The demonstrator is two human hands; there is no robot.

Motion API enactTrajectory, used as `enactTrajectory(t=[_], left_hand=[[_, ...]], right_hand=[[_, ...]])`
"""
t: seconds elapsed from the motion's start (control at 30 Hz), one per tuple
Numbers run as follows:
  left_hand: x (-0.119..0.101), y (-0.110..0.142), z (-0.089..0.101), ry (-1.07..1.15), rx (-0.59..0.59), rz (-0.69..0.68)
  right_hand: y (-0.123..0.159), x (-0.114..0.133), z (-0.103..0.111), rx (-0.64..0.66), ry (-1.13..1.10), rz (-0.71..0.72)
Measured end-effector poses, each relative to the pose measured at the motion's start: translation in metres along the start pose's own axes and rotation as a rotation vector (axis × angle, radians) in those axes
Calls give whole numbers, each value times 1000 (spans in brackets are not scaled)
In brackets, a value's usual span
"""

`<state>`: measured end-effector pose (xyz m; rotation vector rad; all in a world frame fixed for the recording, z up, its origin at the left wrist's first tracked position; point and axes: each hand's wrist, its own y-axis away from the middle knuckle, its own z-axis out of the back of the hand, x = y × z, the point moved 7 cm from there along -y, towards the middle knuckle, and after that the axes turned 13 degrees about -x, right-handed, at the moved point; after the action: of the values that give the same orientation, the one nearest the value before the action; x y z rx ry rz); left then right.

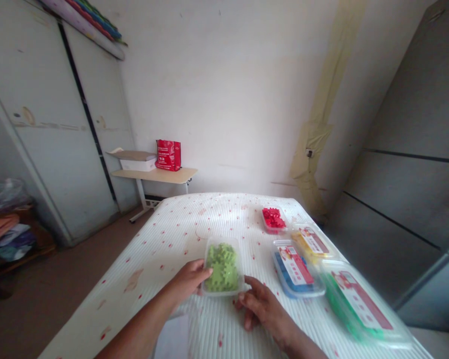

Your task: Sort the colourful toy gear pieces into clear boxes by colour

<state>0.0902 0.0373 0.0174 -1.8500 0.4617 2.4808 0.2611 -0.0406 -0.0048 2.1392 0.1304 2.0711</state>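
Note:
An uncovered clear plastic container (241, 259) filled with light green gear-shaped pieces (223, 267) rests on the patterned cloth in front of me. My left hand (190, 280) grips its left side, thumb over the rim and fingers underneath or behind, partly hidden. Beside the lower right corner is my right hand (260, 301). Its fingers are loosely bent and apart, the index finger touching the corner, and nothing is held in it. A pale flat rectangle (174, 336) lies near my left forearm; I cannot tell what it is.
To the right stand an open container of red pieces (273, 219) and lidded, labelled containers with yellow (314, 242), blue (298, 269) and green contents (362, 301). The covered table (153, 269) reaches toward the wall. Behind it, a small desk (172, 174) carries a red bag (168, 155) and box (136, 162).

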Motion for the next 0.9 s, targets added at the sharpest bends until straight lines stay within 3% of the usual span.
enactTrajectory(t=[0.3, 0.43, 0.57, 0.7, 0.9], left_hand=[[-9, 3, -25, 36, 80, -35], [-14, 5, -37, 24, 101, -13], [-15, 5, -48, 49, 115, 29], [-19, 4, -59, 80, 117, 42], [-24, -2, -71, 57, 107, 39]], right_hand=[[13, 17, 17, -62, 139, 20], [29, 29, 40, -172, 487, 19], [45, 73, 54, -239, 802, 109], [49, 102, 72, -337, 877, 165], [36, 102, 110, -417, 912, 210]])
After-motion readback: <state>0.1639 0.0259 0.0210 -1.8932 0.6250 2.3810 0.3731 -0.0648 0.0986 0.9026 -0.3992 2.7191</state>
